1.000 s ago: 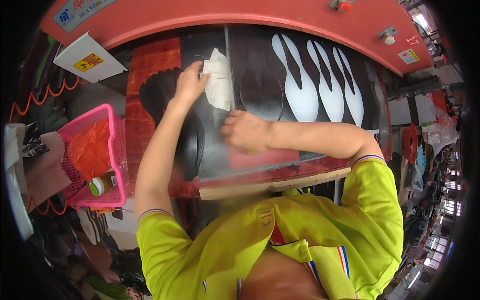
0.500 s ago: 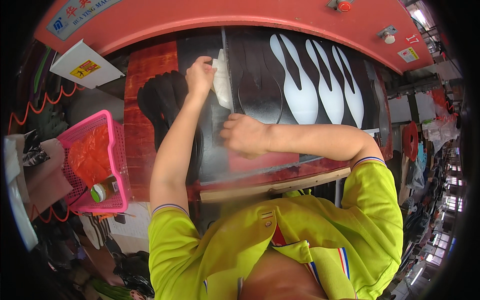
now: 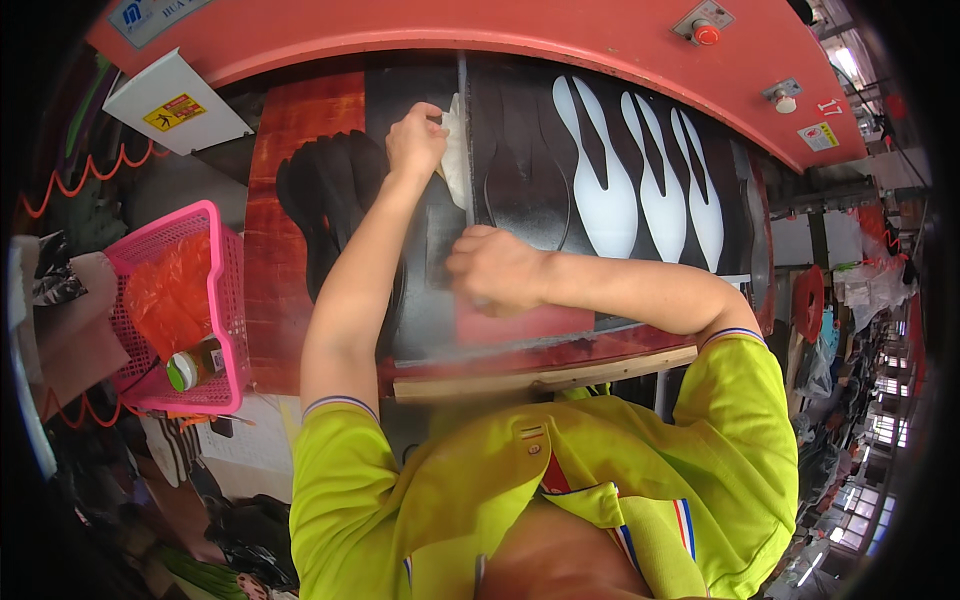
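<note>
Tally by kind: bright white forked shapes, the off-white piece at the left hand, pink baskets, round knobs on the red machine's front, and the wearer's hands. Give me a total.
White forked shapes: 3
Off-white piece: 1
Pink basket: 1
Round knobs, red knob and white knob: 2
Hands, left hand and right hand: 2
Total: 9

Red plastic (image 3: 170, 300) in pink basket (image 3: 230, 310)

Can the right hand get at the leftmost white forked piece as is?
Probably yes. The right hand is nearby, to the left of the leftmost white forked piece, with most of it plainly uncovered. The hand is curled, so it would likely need to open; whether it holds anything is hidden.
</note>
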Demonstrator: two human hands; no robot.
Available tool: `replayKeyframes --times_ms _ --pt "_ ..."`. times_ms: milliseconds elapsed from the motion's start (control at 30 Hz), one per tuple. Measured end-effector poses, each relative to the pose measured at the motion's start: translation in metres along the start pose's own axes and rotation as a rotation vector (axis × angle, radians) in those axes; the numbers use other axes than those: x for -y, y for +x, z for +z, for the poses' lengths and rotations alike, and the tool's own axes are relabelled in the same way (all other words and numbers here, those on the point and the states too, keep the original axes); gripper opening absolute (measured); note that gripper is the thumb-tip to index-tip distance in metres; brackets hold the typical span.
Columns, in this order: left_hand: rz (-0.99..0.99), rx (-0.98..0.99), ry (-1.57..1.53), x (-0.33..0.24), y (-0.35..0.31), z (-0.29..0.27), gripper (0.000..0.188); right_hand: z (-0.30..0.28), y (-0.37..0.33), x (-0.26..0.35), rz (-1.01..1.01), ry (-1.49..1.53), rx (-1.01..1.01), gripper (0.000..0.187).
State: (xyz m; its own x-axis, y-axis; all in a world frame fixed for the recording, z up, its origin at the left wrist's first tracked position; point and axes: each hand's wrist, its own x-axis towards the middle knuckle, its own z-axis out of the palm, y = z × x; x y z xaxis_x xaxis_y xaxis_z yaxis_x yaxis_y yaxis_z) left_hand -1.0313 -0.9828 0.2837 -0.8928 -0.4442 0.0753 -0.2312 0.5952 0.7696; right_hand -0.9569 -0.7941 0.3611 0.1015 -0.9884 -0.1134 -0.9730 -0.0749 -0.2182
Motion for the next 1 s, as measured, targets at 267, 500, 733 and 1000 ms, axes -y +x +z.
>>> replayKeyframes --times_ms 267,500,733,1000 --pt "-0.030 -0.045 -0.145 0.007 -0.013 0.002 0.033 0.016 -0.007 -0.006 0.009 0.132 -0.130 0.030" --pt "0.207 -0.169 -0.225 0.014 -0.033 -0.014 0.022 0.009 -0.012 0.002 -0.021 0.110 -0.198 0.047" --pt "0.468 -0.113 -0.224 -0.007 -0.076 -0.033 0.029 0.006 -0.066 0.003 0.421 0.097 -0.668 0.046" --pt "0.534 0.146 -0.033 -0.024 -0.124 0.011 0.058 0.047 -0.124 0.009 0.733 -0.078 -0.569 0.052"
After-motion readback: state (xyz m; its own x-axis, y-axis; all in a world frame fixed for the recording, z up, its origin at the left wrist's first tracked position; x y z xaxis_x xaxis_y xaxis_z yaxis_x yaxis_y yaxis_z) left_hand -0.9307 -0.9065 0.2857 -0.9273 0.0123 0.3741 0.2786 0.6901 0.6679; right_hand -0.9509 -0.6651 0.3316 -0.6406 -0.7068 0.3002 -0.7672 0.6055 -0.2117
